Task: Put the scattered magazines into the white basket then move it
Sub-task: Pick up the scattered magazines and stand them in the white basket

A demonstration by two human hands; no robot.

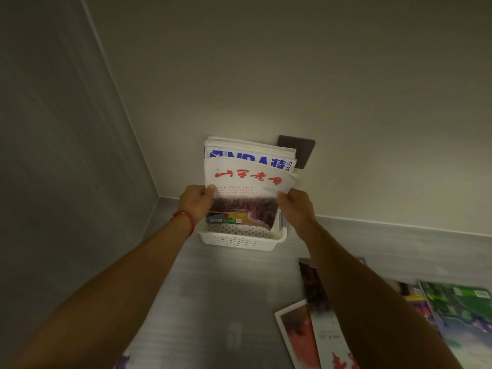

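Both hands are on the white-covered magazine with red brush lettering, standing upright in the white perforated plastic basket at the far corner of the grey desk. The left hand pinches its left edge and the right hand its right edge, fingers curled round the paper. Its long axis runs vertical, straight ahead of both arms. The loose glossy magazines left to collect lie near and to the right, under the right forearm, so the right hand looks better placed for the next one.
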